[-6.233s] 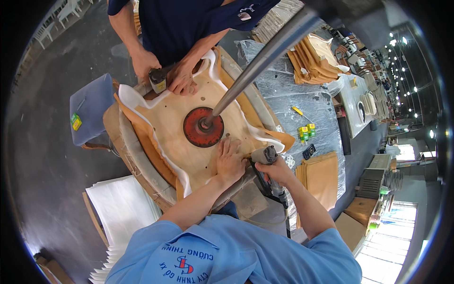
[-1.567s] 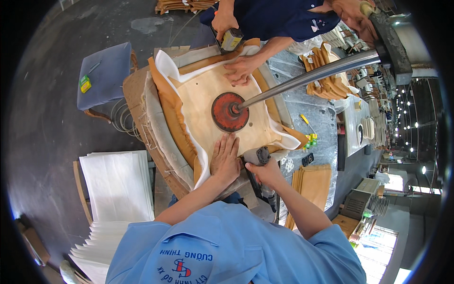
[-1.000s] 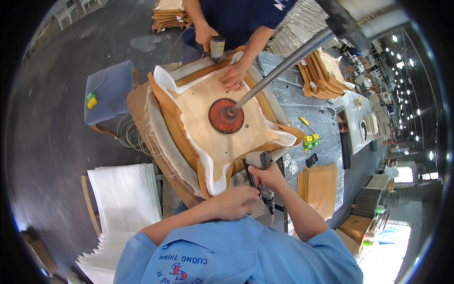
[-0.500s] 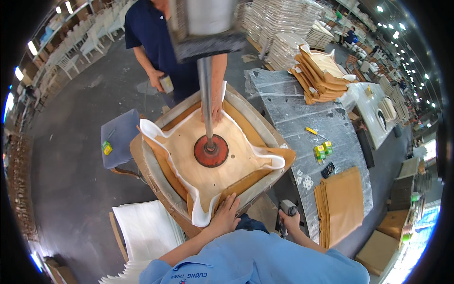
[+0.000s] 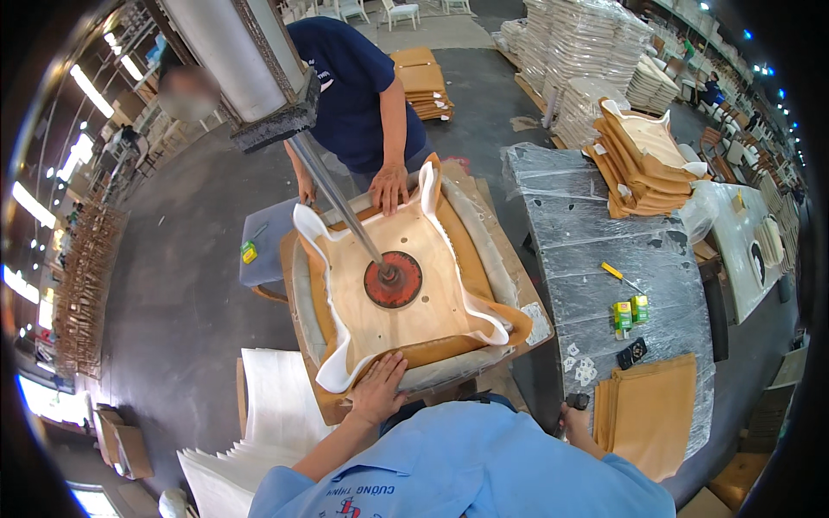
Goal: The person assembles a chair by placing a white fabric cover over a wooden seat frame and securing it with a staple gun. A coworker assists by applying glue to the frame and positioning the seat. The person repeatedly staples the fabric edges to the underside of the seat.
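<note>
Grey floor (image 5: pixel 181 302) spreads through a wide, busy workshop, with stacked goods along its far sides. Nearest, at the bottom of the frame, are the person's light blue shirt (image 5: pixel 466 457) and two forearms. At lower centre the left hand (image 5: pixel 378 387) lies spread, palm down and grasping nothing, its fingers on the near edge of a brown cover (image 5: pixel 432 351). Right of it, the right hand (image 5: pixel 574 421) is closed around a dark tool (image 5: pixel 577 401), of which little more than the end shows.

Beside that hand, on the plastic-covered tabletop (image 5: pixel 570 224) at right, lie a stack of brown sheets (image 5: pixel 652 414), small white pieces (image 5: pixel 585 371), a black device (image 5: pixel 632 352), green and yellow boxes (image 5: pixel 623 318) and a yellow-handled tool (image 5: pixel 613 271).

Mid-frame, a pale wooden panel (image 5: pixel 432 259) sits inside the brown cover, with white padding (image 5: pixel 338 373) turned up around its edges. Onto its middle presses a red disc (image 5: pixel 406 293) at the end of a slanting metal rod (image 5: pixel 341 203).

Beyond, at upper centre, a co-worker in a navy shirt (image 5: pixel 354 82) has one hand (image 5: pixel 390 186) at the far edge. Brown-covered seats (image 5: pixel 643 173) are piled at upper right; plastic-wrapped stacks (image 5: pixel 587 39) stand behind.
</note>
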The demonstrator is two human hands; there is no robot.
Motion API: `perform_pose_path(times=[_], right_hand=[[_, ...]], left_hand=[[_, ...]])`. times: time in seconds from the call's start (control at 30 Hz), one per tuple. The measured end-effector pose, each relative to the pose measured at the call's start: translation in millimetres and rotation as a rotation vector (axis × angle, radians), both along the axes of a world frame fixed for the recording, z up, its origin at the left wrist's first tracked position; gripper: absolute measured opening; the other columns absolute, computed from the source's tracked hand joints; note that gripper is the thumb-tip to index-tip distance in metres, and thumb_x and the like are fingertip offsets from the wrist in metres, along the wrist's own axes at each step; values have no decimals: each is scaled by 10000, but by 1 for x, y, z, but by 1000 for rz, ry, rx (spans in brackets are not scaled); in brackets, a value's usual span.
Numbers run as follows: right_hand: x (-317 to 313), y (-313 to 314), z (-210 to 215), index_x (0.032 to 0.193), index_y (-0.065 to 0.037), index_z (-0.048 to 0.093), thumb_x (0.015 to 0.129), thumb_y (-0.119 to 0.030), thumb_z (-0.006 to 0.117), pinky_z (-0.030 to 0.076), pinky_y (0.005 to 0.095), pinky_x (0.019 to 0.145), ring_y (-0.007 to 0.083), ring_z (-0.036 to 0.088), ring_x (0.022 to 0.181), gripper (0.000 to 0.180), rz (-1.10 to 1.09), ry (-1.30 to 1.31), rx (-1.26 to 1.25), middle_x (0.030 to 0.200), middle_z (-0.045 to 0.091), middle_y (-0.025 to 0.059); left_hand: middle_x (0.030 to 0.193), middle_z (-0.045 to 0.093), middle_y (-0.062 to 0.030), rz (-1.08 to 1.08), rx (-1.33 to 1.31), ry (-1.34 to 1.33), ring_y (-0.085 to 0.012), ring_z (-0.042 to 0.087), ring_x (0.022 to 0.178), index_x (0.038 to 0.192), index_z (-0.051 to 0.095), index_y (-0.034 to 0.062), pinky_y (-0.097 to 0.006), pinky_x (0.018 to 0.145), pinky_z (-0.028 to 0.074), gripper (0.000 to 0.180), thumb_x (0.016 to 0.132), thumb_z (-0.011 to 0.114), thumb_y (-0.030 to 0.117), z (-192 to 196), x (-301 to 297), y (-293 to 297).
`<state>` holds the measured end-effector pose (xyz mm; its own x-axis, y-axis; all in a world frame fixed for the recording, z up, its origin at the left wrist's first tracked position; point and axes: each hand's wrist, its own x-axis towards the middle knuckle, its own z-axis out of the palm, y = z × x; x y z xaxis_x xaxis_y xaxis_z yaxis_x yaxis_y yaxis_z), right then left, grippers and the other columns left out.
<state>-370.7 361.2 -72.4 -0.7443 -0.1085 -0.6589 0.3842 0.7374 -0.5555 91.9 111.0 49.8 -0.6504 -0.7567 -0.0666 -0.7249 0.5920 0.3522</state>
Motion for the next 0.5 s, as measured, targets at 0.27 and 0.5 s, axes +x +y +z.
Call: perform_pose_path(times=[0.27, 0.5], right_hand=[[21, 4, -8, 1064, -32, 708, 910, -48, 871, 466, 390, 442, 202, 595, 505, 225, -100, -137, -151, 780, 687, 83], [41, -12, 9, 1076, -42, 722, 880, -51, 893, 475, 402, 459, 209, 612, 529, 260, 166, -210, 8, 788, 699, 76]], left_hand=[[1713, 477, -131, -10, -2, 14, -346, 433, 1597, 1582, 552, 72, -482, 1329, 358, 790, 865, 828, 252, 8, 8, -6], [1710, 466, -176, 112, 6, 22, -420, 405, 1600, 1563, 575, 74, -558, 1330, 313, 707, 905, 790, 215, 8, -12, 24]])
